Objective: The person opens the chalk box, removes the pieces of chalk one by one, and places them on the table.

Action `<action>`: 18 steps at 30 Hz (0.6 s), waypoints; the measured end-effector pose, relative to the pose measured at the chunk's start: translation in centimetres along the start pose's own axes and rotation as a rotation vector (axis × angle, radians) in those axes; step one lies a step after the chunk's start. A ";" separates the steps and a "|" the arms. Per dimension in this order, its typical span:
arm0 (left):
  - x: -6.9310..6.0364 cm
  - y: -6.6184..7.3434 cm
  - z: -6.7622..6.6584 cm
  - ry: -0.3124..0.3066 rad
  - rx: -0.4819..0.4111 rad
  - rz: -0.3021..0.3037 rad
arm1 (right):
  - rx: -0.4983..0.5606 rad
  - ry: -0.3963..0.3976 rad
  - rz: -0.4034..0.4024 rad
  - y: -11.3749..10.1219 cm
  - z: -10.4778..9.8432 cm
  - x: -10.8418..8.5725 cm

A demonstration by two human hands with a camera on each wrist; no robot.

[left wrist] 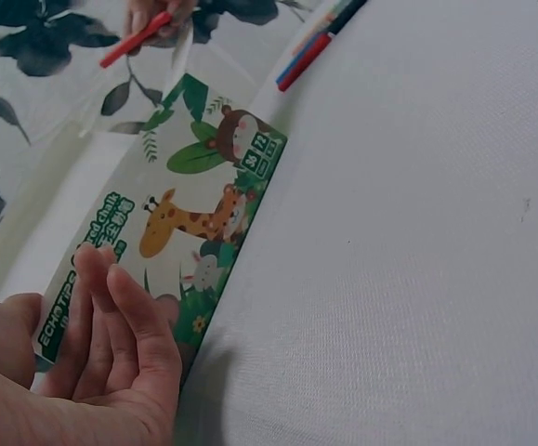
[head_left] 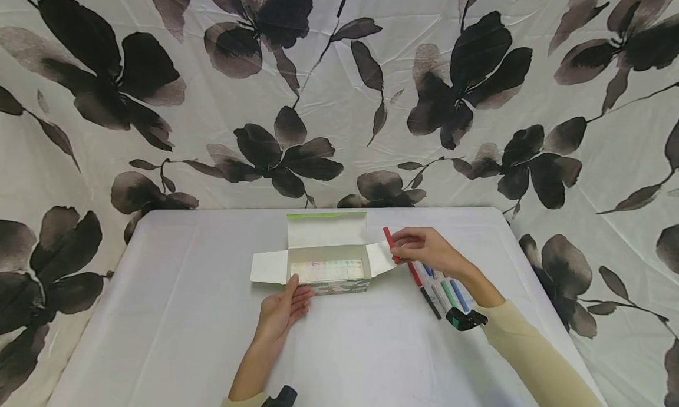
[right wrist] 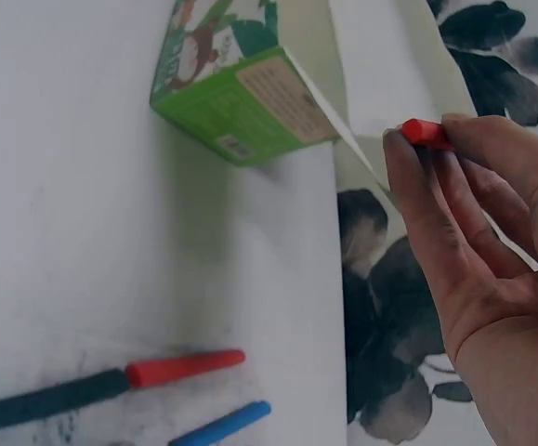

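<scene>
In the head view my right hand [head_left: 427, 249] pinches a red chalk stick [head_left: 389, 242] beside the right flap of an open cardboard chalk box [head_left: 339, 286]. The stick's end [right wrist: 424, 133] shows between thumb and fingers in the right wrist view. My left hand [head_left: 281, 313] is at the box's near left corner. Its thumb touches the rim, and its loosely extended fingers lie along the animal-printed front [left wrist: 194, 186]. Rows of pale chalk ends [head_left: 326, 270] fill part of the box. Another red chalk stick [head_left: 414, 274] lies right of the box, end to end with a dark one [head_left: 430, 304].
Green [head_left: 448, 293] and blue [head_left: 459, 295] chalk sticks lie among several others under my right forearm. The box's lid [head_left: 326, 230] stands raised at the back, with its left flap [head_left: 269, 268] spread outward. A floral cloth [head_left: 339, 89] hangs behind the white table [head_left: 175, 313].
</scene>
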State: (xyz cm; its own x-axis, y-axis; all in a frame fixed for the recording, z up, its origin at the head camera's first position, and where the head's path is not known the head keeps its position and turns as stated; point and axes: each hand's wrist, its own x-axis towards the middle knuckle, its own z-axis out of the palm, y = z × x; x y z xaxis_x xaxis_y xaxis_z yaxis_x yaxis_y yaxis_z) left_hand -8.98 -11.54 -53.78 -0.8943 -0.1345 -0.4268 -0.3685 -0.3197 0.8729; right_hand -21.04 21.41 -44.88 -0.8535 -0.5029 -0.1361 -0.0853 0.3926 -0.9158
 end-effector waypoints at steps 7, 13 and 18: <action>0.0 0.0 0.0 0.005 0.005 -0.002 | -0.075 0.059 0.016 1.3 -1.6 -1.5; 0.1 0.0 0.0 0.003 0.009 0.000 | -0.081 0.084 0.051 3.1 -2.9 -2.8; 0.1 0.1 0.1 0.007 0.009 0.005 | -0.079 0.100 0.072 4.6 -3.9 -4.0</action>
State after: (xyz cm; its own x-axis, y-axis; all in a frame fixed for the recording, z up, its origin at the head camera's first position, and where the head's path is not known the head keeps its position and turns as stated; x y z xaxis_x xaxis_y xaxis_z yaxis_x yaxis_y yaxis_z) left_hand -9.13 -11.51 -53.78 -0.8946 -0.1425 -0.4236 -0.3659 -0.3104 0.8773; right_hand -20.04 28.21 -47.11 -0.9055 -0.3938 -0.1582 -0.0592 0.4863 -0.8718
